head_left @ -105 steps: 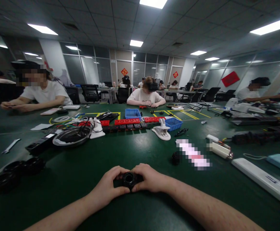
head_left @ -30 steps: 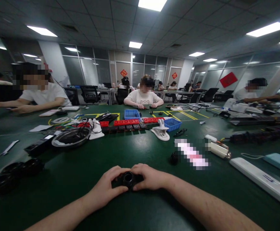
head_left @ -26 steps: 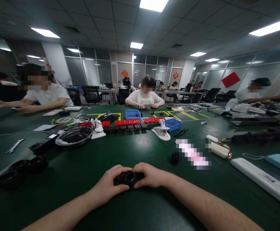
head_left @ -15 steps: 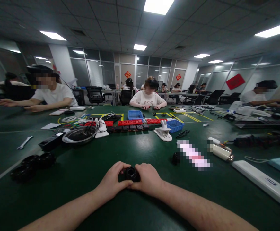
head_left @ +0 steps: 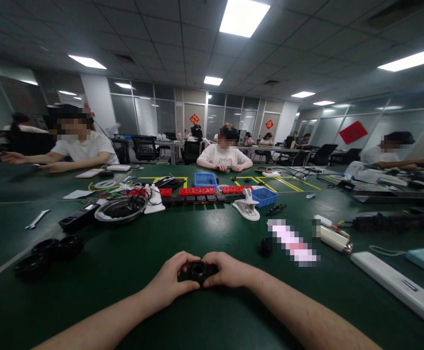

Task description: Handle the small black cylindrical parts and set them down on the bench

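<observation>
black ring part [head_left: 199, 272], low and central over the green table [head_left: 212, 316], and i've got it between 2 hands! my left hand [head_left: 173, 277] slants in from the near left, fingers curled round the far side, thumb at the near side, pinching the part. my right hand [head_left: 226, 270] mirrors it, fingers and thumb pinching the other side, thumb tips almost meeting. whether the part touches the table, i can't tell from here. over to the containers: the metal bowl [head_left: 121, 222] at left holds something dark and something whitish. 2 blue bins beyond: the far bin [head_left: 205, 184] behind the red blocks [head_left: 197, 191], the near bin [head_left: 266, 201] just beside the white clip stand [head_left: 247, 210]; their contents are too small to read.
</observation>
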